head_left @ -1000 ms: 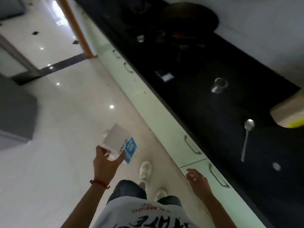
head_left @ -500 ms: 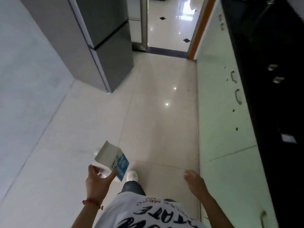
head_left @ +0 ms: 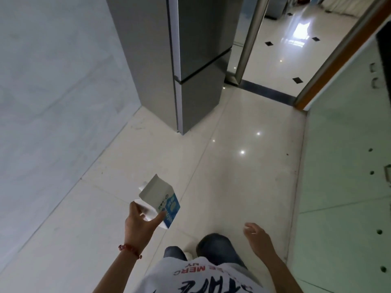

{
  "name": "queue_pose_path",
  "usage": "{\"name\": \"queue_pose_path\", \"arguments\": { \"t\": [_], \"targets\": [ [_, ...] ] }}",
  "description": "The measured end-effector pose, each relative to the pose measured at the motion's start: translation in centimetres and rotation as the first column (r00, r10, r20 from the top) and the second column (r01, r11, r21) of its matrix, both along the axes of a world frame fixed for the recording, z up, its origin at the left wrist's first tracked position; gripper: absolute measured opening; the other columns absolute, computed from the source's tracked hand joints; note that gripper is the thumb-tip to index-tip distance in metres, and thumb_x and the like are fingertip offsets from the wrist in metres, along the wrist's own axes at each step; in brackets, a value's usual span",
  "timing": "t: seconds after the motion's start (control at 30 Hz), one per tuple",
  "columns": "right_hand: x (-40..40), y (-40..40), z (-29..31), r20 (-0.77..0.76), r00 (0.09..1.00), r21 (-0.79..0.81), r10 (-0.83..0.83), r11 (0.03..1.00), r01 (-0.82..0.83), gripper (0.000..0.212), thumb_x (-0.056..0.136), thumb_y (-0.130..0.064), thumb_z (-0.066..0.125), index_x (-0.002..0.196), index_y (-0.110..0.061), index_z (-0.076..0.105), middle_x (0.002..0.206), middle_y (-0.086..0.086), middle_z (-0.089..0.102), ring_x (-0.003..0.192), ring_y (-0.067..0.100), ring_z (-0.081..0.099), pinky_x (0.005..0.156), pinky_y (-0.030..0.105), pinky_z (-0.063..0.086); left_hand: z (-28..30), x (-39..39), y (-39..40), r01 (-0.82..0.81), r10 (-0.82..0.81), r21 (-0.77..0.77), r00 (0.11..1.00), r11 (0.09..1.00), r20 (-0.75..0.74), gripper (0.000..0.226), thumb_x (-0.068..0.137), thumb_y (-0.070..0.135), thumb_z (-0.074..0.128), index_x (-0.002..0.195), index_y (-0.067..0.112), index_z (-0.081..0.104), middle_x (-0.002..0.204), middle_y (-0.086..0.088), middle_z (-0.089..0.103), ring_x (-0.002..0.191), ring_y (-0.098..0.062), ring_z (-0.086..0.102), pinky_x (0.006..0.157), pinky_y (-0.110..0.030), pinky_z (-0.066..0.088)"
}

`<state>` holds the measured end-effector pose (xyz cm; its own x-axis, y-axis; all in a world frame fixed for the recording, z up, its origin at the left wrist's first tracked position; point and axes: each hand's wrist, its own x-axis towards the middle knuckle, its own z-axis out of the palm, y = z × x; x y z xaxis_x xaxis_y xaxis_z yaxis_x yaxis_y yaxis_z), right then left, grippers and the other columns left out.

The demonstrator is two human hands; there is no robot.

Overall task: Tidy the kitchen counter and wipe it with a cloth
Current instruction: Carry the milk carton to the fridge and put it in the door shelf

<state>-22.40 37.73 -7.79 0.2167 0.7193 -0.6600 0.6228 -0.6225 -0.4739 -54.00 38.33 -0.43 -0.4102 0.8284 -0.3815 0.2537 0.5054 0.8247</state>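
Observation:
My left hand (head_left: 140, 224) grips a white and blue carton (head_left: 161, 200) by its lower end, with the open spout end tilted up and away from me. It hangs over the floor, well left of the counter. My right hand (head_left: 257, 234) is empty, fingers loosely spread, beside my right leg. Of the dark counter top (head_left: 384, 42) only a sliver shows at the upper right edge. No cloth is in view.
A tall grey fridge (head_left: 190, 60) stands ahead against the left wall (head_left: 53, 92). Pale green cabinet fronts (head_left: 347, 144) with handles run along the right. A doorway (head_left: 281, 45) with a metal and orange frame opens ahead onto glossy floor tiles.
My view has swung left, away from the counter, towards the fridge and the doorway. The carton stays in my left hand, and both hands keep about the same pose.

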Motion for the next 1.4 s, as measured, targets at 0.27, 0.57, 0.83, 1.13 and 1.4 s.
{"name": "queue_pose_path", "arguments": {
  "t": [0.27, 0.57, 0.83, 1.13, 1.4],
  "targets": [
    [-0.1, 14.7, -1.8, -0.022, 0.997, -0.006, 0.077, 0.997, -0.077, 0.03, 0.092, -0.018, 0.051, 0.117, -0.005, 0.057, 0.12, 0.015, 0.063, 0.109, 0.027, 0.058, 0.091, 0.029, 0.041, 0.0, -0.1, 16.3, -0.042, 0.045, 0.085, 0.998, 0.996, -0.033, 0.049, 0.067, 0.016, 0.08, 0.095, 0.005, 0.041, 0.097, -0.006, 0.054, 0.098, -0.026, 0.053, 0.07, -0.032, 0.048],
    [-4.6, 38.4, 1.1, -0.045, 0.945, 0.05, 0.324, 0.945, -0.322, 0.031, 0.092, -0.019, 0.049, 0.12, -0.007, 0.056, 0.124, 0.015, 0.06, 0.114, 0.028, 0.055, 0.088, 0.025, 0.039, 1.7, -2.6, 28.8, -0.256, 0.261, 0.069, 0.963, 0.964, -0.072, 0.047, 0.067, 0.012, 0.079, 0.096, 0.003, 0.043, 0.099, -0.009, 0.056, 0.097, -0.025, 0.054, 0.068, -0.033, 0.049],
    [-13.6, 53.3, 3.7, -0.046, 0.917, 0.207, 0.397, 0.901, -0.38, 0.032, 0.092, -0.02, 0.048, 0.121, -0.007, 0.055, 0.123, 0.013, 0.061, 0.114, 0.027, 0.056, 0.087, 0.023, 0.038, 0.1, -8.0, 36.8, -0.413, 0.412, -0.002, 0.907, 0.911, -0.086, 0.042, 0.066, 0.014, 0.08, 0.086, 0.004, 0.045, 0.09, -0.012, 0.058, 0.093, -0.032, 0.058, 0.071, -0.036, 0.047],
    [-23.1, 65.2, 8.8, -0.15, 0.973, 0.57, 0.173, 0.82, -0.058, 0.06, 0.089, -0.024, 0.056, 0.141, -0.014, 0.028, 0.138, 0.015, 0.046, 0.12, 0.026, 0.051, 0.094, 0.036, 0.047, 3.4, -15.4, 53.2, -0.269, 0.276, 0.105, 0.96, 0.957, -0.054, 0.04, 0.07, 0.013, 0.076, 0.092, 0.008, 0.042, 0.101, -0.007, 0.055, 0.099, -0.026, 0.054, 0.072, -0.033, 0.048],
    [-29.2, 74.4, 15.7, -0.161, 0.987, 0.929, 0.013, 0.339, 0.147, 0.086, 0.078, -0.039, 0.06, 0.142, -0.003, 0.015, 0.148, 0.024, 0.026, 0.136, 0.028, 0.03, 0.111, 0.032, 0.028, 9.2, -17.1, 63.1, -0.089, 0.119, 0.325, 0.99, 0.941, -0.072, 0.054, 0.069, 0.007, 0.075, 0.112, 0.012, 0.042, 0.119, -0.004, 0.054, 0.107, -0.02, 0.052, 0.089, -0.032, 0.047]
  ]
}}
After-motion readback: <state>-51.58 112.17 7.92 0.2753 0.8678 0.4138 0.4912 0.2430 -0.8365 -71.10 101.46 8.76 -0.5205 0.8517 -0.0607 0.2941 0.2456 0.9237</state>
